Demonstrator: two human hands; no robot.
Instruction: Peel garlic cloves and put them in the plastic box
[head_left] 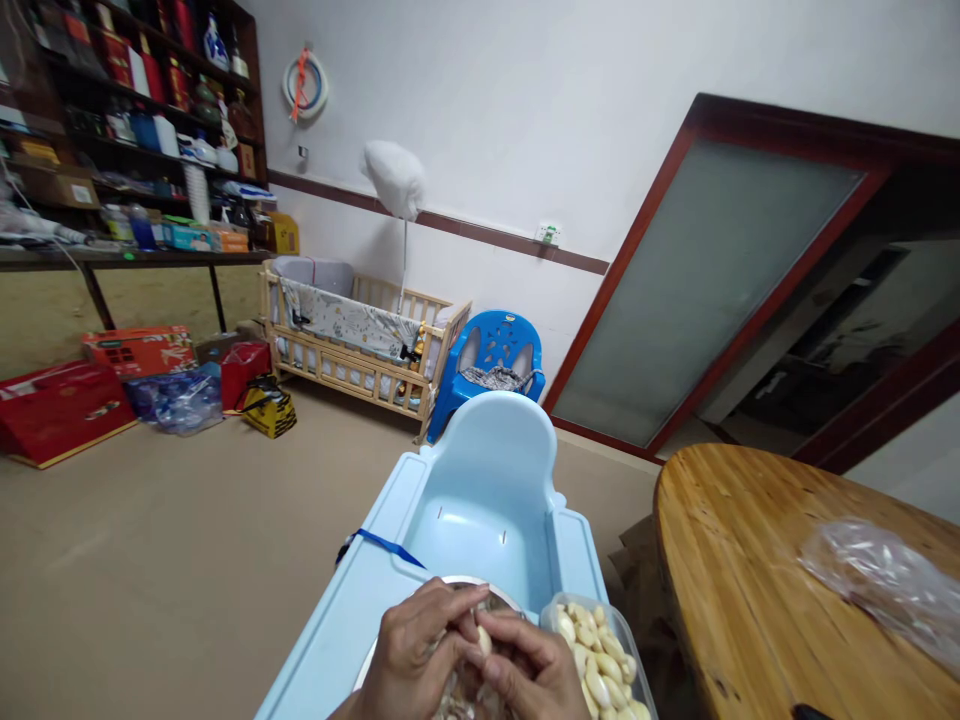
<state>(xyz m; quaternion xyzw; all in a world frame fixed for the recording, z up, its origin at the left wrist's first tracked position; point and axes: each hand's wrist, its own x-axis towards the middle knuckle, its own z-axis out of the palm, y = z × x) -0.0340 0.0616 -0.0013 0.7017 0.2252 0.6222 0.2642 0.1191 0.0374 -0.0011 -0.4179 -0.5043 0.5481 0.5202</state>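
Observation:
A pale garlic clove (484, 640) sits pinched between the fingertips of both my hands, low in the middle of the view. My left hand (424, 645) has its thumb and fingers closed at the clove's left side. From the right, my right hand (534, 668) grips it with thumb and forefinger. Beneath them is a round white bowl (459, 580) with garlic skins (454, 700) in it, mostly hidden by my hands. Beside my right hand stands a clear plastic container (646, 690) full of peeled garlic cloves (600, 660).
The bowl and container rest on a light blue child's chair (495, 450). A wooden table (739, 560) with a clear plastic bag (885, 575) is on the right. Farther back are a blue chair (504, 340), a wooden crib (352, 365) and red bags (64, 410) on the floor.

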